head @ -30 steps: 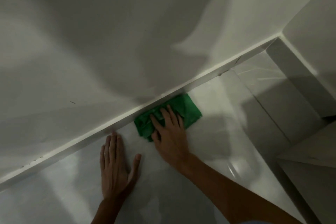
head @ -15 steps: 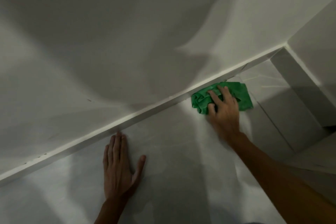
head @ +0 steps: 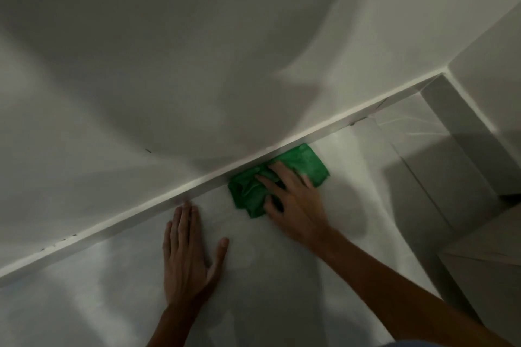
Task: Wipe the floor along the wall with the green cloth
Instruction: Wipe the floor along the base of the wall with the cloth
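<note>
1. The right hand (head: 293,200) is pressing the green cloth (head: 282,177) flat, fingers spread, against the baseboard (head: 141,214).
2. The left hand (head: 189,256) is lying open on the floor (head: 282,290), fingertips touching the baseboard.
3. Bare floor is stretching right toward the corner.

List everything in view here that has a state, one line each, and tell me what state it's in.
green cloth: bunched, flat on the floor against the baseboard, under the right hand
right hand: fingers spread, pressing the cloth
left hand: open, palm flat on the floor, fingertips near the baseboard
</note>
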